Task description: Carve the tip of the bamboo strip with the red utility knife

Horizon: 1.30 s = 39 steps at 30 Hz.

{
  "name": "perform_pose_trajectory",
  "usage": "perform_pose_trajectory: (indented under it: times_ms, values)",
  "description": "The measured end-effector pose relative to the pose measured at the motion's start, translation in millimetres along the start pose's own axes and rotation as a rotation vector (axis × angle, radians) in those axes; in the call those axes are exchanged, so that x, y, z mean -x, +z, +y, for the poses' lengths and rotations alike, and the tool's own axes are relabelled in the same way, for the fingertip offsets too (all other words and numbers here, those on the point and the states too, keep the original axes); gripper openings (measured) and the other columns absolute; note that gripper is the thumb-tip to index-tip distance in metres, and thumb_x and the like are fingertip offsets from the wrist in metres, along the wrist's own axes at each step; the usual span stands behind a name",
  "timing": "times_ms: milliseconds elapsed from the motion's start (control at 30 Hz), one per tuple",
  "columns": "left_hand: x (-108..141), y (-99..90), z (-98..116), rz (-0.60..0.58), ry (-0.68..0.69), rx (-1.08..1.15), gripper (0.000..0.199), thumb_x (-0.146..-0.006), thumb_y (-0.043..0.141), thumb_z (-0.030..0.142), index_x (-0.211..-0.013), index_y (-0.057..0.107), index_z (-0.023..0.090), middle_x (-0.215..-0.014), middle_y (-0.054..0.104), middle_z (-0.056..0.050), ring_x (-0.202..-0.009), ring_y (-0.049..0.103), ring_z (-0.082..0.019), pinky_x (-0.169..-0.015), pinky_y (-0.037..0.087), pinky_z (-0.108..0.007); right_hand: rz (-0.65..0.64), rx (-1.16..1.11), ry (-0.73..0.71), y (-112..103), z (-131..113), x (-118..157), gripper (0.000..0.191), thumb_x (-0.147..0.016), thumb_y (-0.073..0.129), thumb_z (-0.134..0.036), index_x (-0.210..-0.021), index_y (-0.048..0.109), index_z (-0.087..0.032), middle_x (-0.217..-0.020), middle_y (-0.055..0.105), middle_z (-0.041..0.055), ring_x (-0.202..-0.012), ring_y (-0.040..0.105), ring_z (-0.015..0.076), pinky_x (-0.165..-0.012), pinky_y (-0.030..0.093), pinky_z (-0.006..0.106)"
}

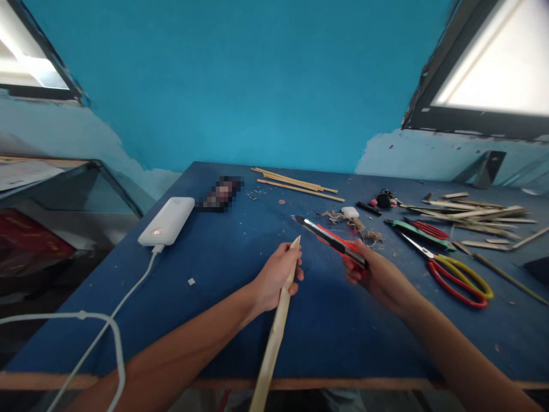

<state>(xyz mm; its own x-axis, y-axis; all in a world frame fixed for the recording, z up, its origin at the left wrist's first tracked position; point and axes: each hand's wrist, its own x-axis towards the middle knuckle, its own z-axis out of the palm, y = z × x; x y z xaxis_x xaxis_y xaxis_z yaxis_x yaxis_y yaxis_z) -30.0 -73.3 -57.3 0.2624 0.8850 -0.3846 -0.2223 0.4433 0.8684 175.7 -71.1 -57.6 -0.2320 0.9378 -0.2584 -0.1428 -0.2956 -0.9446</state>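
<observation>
My left hand (278, 276) is closed round a pale bamboo strip (277, 329), whose pointed tip rises above my thumb. The strip's lower end runs down past the table's front edge. In my right hand (377, 274) is an orange and black utility knife (337, 239), gripped at its rear part. Its blade end points up and left, apart from the strip's tip. Right of my right hand lie scissors (461, 280) with red and yellow handles, and a pair of pliers (422, 233) with green and red handles.
On the blue table (206, 332) lie thin sticks (300, 186) at the back and a heap of split bamboo pieces (480, 214) at right. Some twine (360, 226) sits beside a white case (349, 212). A white power bank (167, 221) with a cable (132, 292) lies left.
</observation>
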Motion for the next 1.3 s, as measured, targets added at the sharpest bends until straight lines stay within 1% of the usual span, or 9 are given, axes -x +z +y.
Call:
perform_pose_trajectory:
  times_ms: [233,400,567,733,833,967,1067,1167,1300]
  values:
    - [4.8,3.0,5.8,-0.040,0.000,0.012,0.009,-0.072,0.043,0.016,-0.081,0.045,0.019,-0.074,0.045,0.001,-0.054,0.050,-0.010,-0.032,0.037,-0.018,-0.060,-0.008,-0.012,-12.4,-14.8,4.1,0.039,-0.081,0.062,-0.032,-0.117,0.050,-0.023,-0.081,0.059,0.0014,-0.059,0.052,0.0124,-0.059,0.042,0.028]
    - [11.2,4.2,12.6,-0.123,0.012,0.016,0.011,-0.075,0.043,0.017,-0.086,0.044,0.019,-0.075,0.050,0.000,-0.057,0.053,-0.013,-0.039,0.046,-0.024,-0.115,-0.007,-0.006,-13.5,-10.5,6.4,0.034,-0.076,0.063,-0.020,-0.109,0.054,-0.020,-0.075,0.055,-0.0002,-0.064,0.053,0.0135,-0.065,0.044,0.029]
    - [25.1,8.7,17.0,-0.164,0.001,-0.009,0.014,-0.078,0.042,0.016,-0.092,0.042,0.020,-0.070,0.053,0.001,-0.052,0.054,-0.013,-0.044,0.049,-0.028,-0.173,0.025,-0.056,-11.3,-6.5,6.4,0.023,-0.088,0.048,-0.038,-0.102,0.056,-0.022,-0.062,0.041,-0.0052,-0.058,0.047,0.0127,-0.067,0.044,0.032]
    - [39.0,9.8,15.6,-0.127,-0.020,-0.079,0.012,-0.079,0.039,0.016,-0.089,0.042,0.020,-0.064,0.050,0.003,-0.045,0.049,-0.011,-0.039,0.046,-0.025,-0.259,0.153,-0.067,-10.8,-7.7,7.1,0.014,-0.080,0.063,-0.030,-0.081,0.056,-0.018,-0.075,0.057,0.0015,-0.072,0.057,0.0171,-0.070,0.043,0.031]
    - [43.0,9.2,10.9,-0.089,-0.011,-0.129,0.012,-0.080,0.036,0.018,-0.090,0.042,0.020,-0.060,0.047,0.005,-0.040,0.044,-0.009,-0.033,0.042,-0.022,-0.312,0.205,-0.054,-8.9,-6.9,9.3,0.027,-0.073,0.071,-0.026,-0.088,0.050,-0.020,-0.086,0.059,0.0018,-0.072,0.059,0.0160,-0.064,0.045,0.029]
    - [42.9,11.9,-1.0,-0.042,0.015,-0.205,0.014,-0.081,0.033,0.019,-0.090,0.042,0.020,-0.057,0.045,0.007,-0.035,0.042,-0.009,-0.029,0.041,-0.022,-0.374,0.312,-0.044,-5.3,-3.0,13.3,0.034,-0.077,0.068,-0.034,-0.101,0.048,-0.022,-0.070,0.052,-0.0045,-0.050,0.049,0.0077,-0.046,0.039,0.020]
    - [40.1,11.7,-4.3,-0.010,0.050,-0.259,0.014,-0.082,0.032,0.020,-0.091,0.042,0.021,-0.059,0.046,0.007,-0.034,0.043,-0.009,-0.027,0.039,-0.021,-0.351,0.386,-0.058,-2.1,-2.5,16.6,0.031,-0.086,0.054,-0.045,-0.106,0.050,-0.021,-0.067,0.044,-0.0052,-0.050,0.042,0.0070,-0.044,0.034,0.018]
    - [36.6,3.6,7.5,0.038,0.089,-0.313,0.015,-0.083,0.029,0.020,-0.091,0.041,0.022,-0.058,0.043,0.008,-0.031,0.037,-0.007,-0.024,0.032,-0.016,-0.312,0.375,-0.013,0.8,-5.9,18.9,0.037,-0.092,0.035,-0.051,-0.113,0.049,-0.022,-0.075,0.047,-0.0018,-0.057,0.045,0.0097,-0.048,0.037,0.021]
    - [35.2,-12.8,35.6,0.018,0.111,-0.413,0.011,-0.081,0.036,0.020,-0.085,0.045,0.021,-0.052,0.040,0.008,-0.028,0.032,-0.006,-0.023,0.026,-0.015,-0.286,0.513,-0.076,5.2,-9.0,16.7,0.037,-0.090,0.046,-0.045,-0.121,0.044,-0.024,-0.082,0.048,-0.0008,-0.067,0.047,0.0119,-0.056,0.039,0.022]
